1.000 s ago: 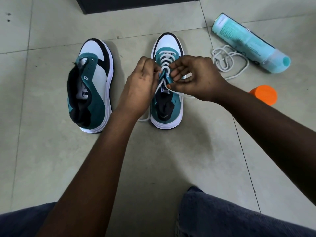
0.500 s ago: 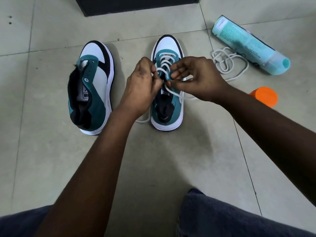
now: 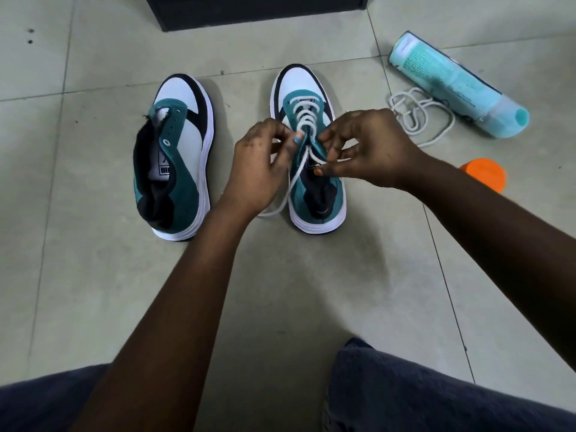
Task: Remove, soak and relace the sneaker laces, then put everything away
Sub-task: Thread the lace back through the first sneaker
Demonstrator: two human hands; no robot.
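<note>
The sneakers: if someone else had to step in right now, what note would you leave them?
Left hand pinches the lace on the right-side sneaker; right hand pinches it across the tongue.
That sneaker is laced most of the way up, ends loose.
The other sneaker has no lace; its loose lace lies beside the teal bottle, near the orange cap.
Left: finish this sneaker, lace the second, put everything away.
</note>
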